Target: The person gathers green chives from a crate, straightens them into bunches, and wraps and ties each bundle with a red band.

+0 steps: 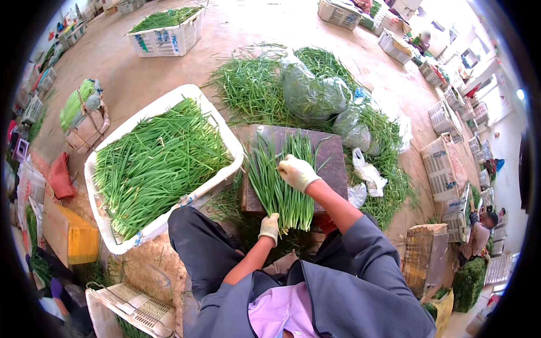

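We are working over green stalks [293,205], which are lying on the dark box top [331,163], just beside the white crate [234,147]. To do this well, we should be keeping the pale ends level and pressing lightly, so the leaves aren't bruising. Our right hand [297,172] is curling over the stalks' middle, its forearm slanting inward; our left hand [269,226] is bending its fingers beside the lower ends. How tightly either is gripping, we're not able to tell.

Single wide-angle head-worn view faces forward and steeply down, at close range to left hand [269,228] and right hand [297,172], with floor [242,22] beyond.
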{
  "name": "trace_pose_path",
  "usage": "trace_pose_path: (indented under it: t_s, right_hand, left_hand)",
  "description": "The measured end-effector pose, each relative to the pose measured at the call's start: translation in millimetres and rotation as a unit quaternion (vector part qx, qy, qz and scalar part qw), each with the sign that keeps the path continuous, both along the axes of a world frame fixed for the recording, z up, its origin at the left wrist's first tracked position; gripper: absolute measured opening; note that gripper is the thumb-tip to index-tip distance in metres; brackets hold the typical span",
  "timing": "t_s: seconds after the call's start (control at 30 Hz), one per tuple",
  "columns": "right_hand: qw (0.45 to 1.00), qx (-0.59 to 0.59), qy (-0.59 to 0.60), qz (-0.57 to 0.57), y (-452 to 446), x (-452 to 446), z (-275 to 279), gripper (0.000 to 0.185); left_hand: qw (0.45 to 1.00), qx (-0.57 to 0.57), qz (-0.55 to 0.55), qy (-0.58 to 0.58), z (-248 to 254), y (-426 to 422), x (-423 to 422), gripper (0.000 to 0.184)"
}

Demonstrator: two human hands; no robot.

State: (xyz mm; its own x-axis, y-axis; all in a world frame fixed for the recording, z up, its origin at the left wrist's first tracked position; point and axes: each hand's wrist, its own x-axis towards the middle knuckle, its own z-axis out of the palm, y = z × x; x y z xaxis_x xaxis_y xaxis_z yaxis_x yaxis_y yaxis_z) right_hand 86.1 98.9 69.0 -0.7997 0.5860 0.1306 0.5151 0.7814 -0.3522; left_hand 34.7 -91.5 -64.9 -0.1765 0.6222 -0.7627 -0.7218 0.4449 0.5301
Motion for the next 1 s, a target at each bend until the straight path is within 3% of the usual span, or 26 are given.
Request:
trace_pose_path:
  t_s: [0.13,0.23,0.37,0.43,0.57,0.6,0.63,0.67,0.7,0.73,0.77,0.8,0.83,0.87,0.9,0.97,1.0]
  right_hand:
    - [0.986,-0.166,-0.019,0.010,-25,33,17,0.010]
    - [0.934,-0.352,-0.013,-0.055,-59,50,25,0.014]
    - [0.926,-0.355,-0.077,-0.100,-86,69,4,0.031]
    - [0.973,-0.217,-0.048,-0.066,-95,75,-10,0.035]
    - [0.963,-0.269,-0.009,-0.009,-98,72,-24,0.032]
    - [0.884,-0.463,-0.002,-0.058,-101,69,-10,0.031]
    - [0.766,-0.634,0.008,-0.105,-106,59,19,0.031]
    - [0.731,-0.665,0.072,-0.134,-114,50,27,0.031]
    - [0.745,-0.648,0.112,-0.110,-118,42,31,0.031]
    - [0.751,-0.642,0.116,-0.105,-123,34,38,0.030]
    - [0.756,-0.636,0.121,-0.099,-127,26,43,0.030]
    - [0.780,-0.597,0.180,-0.049,-137,20,35,0.030]
    - [0.688,-0.699,0.193,-0.034,-145,17,41,0.028]
    - [0.724,-0.676,0.139,0.016,-150,13,54,0.036]
    - [0.755,-0.647,0.084,0.066,-153,9,67,0.044]
    - [0.821,-0.529,-0.056,0.207,-171,-6,69,0.028]
    - [0.723,-0.598,-0.120,0.324,-167,-17,70,0.060]
  left_hand:
    - [0.999,0.006,-0.025,0.029,-6,1,0,0.030]
    - [0.993,-0.007,-0.060,0.103,-7,1,2,0.032]
    - [0.992,0.018,-0.072,0.105,-15,2,0,0.036]
    - [0.990,0.030,-0.070,0.116,-13,1,0,0.035]
    - [0.990,0.017,-0.060,0.124,-10,2,0,0.035]
    - [0.986,0.005,-0.076,0.147,-6,2,1,0.033]
    - [0.984,0.015,-0.083,0.157,-17,3,2,0.030]
    - [0.985,0.003,-0.088,0.148,-14,2,0,0.029]
    - [0.986,-0.008,-0.091,0.139,-11,3,-1,0.027]
    - [0.990,0.047,-0.071,0.114,-75,8,8,0.030]
    - [0.990,0.049,-0.072,0.115,-71,8,8,0.030]
    - [0.993,0.107,-0.014,-0.044,-58,5,6,0.036]
    - [0.983,0.137,0.018,-0.121,-51,3,3,0.039]
    - [0.965,0.161,0.047,-0.199,-42,0,1,0.042]
    - [0.985,0.125,0.020,-0.120,-31,1,-1,0.041]
    - [0.997,0.044,-0.046,0.039,-15,2,-4,0.039]
    - [0.990,0.004,-0.082,0.119,-8,3,-5,0.039]
